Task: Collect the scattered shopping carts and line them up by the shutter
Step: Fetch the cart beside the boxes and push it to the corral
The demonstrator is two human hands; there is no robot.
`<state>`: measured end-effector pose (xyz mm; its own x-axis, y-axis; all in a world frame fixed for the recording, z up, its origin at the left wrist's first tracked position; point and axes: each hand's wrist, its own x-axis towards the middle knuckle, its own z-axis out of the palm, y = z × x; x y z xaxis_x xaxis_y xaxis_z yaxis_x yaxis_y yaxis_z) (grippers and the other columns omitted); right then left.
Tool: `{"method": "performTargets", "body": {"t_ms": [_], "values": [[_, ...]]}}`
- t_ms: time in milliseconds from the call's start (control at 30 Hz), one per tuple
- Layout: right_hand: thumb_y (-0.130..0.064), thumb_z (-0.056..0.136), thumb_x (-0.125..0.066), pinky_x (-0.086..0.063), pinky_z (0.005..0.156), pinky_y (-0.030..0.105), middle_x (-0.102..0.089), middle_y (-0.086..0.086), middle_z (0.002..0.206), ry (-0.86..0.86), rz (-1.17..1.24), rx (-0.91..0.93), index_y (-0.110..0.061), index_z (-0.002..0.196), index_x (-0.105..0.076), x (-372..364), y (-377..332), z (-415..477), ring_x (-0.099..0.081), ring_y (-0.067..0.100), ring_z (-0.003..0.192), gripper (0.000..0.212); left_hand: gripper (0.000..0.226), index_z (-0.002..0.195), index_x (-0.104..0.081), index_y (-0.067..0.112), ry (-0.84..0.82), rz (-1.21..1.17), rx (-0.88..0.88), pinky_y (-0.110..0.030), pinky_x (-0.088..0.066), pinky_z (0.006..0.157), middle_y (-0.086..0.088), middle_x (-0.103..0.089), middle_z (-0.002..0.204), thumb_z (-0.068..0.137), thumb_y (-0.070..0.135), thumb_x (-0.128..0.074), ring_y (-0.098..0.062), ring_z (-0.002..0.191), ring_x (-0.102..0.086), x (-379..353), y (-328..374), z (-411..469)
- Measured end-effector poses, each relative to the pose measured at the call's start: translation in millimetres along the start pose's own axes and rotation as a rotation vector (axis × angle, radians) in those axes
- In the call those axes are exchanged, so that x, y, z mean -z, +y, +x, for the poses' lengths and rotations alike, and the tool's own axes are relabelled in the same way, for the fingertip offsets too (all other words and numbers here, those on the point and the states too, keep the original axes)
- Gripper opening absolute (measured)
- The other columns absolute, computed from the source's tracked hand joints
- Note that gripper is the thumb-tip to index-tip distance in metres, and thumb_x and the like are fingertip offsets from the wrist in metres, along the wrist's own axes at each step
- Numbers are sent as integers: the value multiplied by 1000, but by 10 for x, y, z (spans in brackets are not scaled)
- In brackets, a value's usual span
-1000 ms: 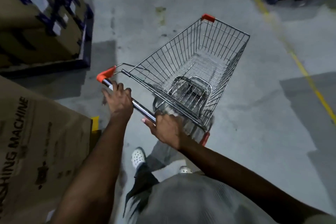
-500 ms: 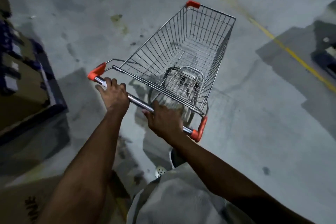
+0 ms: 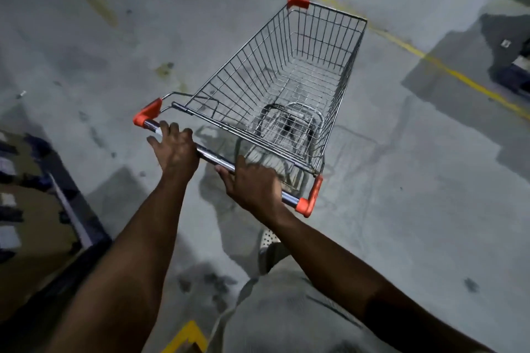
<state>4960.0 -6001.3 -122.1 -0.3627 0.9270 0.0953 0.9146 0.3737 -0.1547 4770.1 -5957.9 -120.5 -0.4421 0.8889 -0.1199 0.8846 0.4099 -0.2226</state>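
Gripping empty chrome wire shopping cart [image 3: 286,80], on grey concrete floor [image 3: 401,209] just ahead of person.
L hand [image 3: 176,149] & R hand [image 3: 252,186] both curled round chrome handle bar [image 3: 213,158]; prob. light, stiff, rolls easy; bar = best hold.

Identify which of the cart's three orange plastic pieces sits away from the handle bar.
The orange guard on the far corner of the basket. The other two cap the ends of the handle bar, one beside the left hand, one beside the right hand.
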Motion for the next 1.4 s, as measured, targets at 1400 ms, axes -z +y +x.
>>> {"method": "performTargets", "body": {"t_ms": [1400], "values": [[-81,97,-23,-32,59,33,-71,6,74,-85,-94,9,-17,99,-66,-548,664,9060,-72,27,69,77,25,77,-68,2,155,-75,-162,-47,-39,86,-21,-62,74,61,19,-76,-39,79,-58,1195,741,8769]]}}
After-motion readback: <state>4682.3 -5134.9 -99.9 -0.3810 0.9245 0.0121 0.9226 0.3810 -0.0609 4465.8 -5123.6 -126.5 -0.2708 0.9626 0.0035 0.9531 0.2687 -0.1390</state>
